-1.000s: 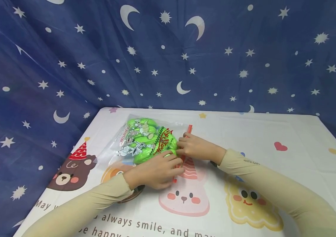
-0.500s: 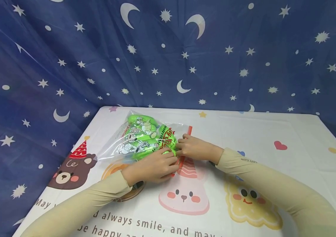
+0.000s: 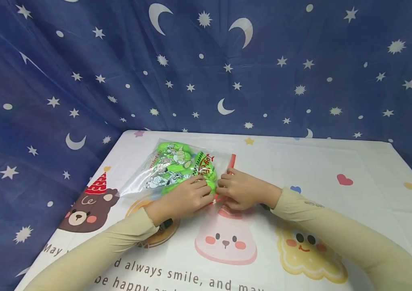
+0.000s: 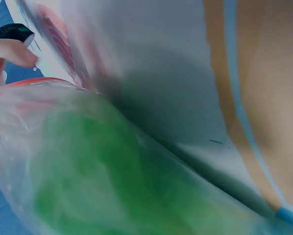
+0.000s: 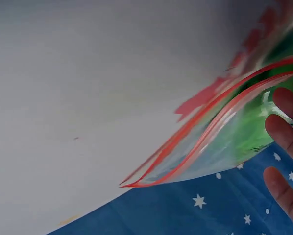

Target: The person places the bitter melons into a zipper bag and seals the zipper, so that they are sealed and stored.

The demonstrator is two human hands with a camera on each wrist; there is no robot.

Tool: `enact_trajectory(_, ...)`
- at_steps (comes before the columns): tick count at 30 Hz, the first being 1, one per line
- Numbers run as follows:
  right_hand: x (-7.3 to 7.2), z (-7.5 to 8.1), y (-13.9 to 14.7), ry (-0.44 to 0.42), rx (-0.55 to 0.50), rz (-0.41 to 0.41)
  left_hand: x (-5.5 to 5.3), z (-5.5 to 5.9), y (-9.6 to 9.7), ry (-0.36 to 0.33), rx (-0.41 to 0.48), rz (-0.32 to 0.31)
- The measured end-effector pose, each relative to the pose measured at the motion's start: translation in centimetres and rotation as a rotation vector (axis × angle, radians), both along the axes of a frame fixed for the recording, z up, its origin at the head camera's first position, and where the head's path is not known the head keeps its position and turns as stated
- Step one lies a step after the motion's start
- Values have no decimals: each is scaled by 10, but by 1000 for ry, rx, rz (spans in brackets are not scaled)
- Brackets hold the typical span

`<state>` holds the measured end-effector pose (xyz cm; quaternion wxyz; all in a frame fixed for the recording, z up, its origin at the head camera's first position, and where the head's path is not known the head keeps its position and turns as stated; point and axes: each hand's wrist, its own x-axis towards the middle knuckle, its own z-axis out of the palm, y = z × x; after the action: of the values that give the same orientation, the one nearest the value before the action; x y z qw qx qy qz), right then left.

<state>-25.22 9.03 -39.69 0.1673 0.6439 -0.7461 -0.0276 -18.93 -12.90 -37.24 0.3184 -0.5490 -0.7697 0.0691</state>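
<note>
A clear zip bag (image 3: 140, 178) with a red-edged mouth and cartoon print lies on the table. Bright green, rounded, lobed things (image 3: 173, 159) fill it. My left hand (image 3: 184, 198) grips the bag's near side by the mouth, its fingertips beside the green bulge. Close by, my right hand (image 3: 244, 188) pinches the red edge, with its fingers pointing left toward the other hand. In the right wrist view, the two red strips (image 5: 185, 127) stand apart at the far corner, and fingers (image 5: 286, 134) show beside the bag. The left thumb is hidden in the head view.
The white tablecloth (image 3: 366, 210) carries printed cartoon figures and lettering. A dark blue curtain (image 3: 278, 93) with stars and moons hangs behind the table and along its left side.
My left hand has shifted slightly up and left, and the near end of the red edge has drawn up with it. My right hand has dipped a little lower on the mouth.
</note>
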Motion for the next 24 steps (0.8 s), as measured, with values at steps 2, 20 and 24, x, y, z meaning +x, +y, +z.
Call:
enact_trajectory(2, 4, 3, 0, -20, -22, 3, -1, 1, 0, 18, 3, 0)
enact_trajectory(20, 19, 18, -4, 123, -117, 55, 14, 17, 13, -77, -74, 219)
enact_trajectory(24, 19, 18, -7, 131, -148, 82, 17, 21, 16, -105, -93, 240)
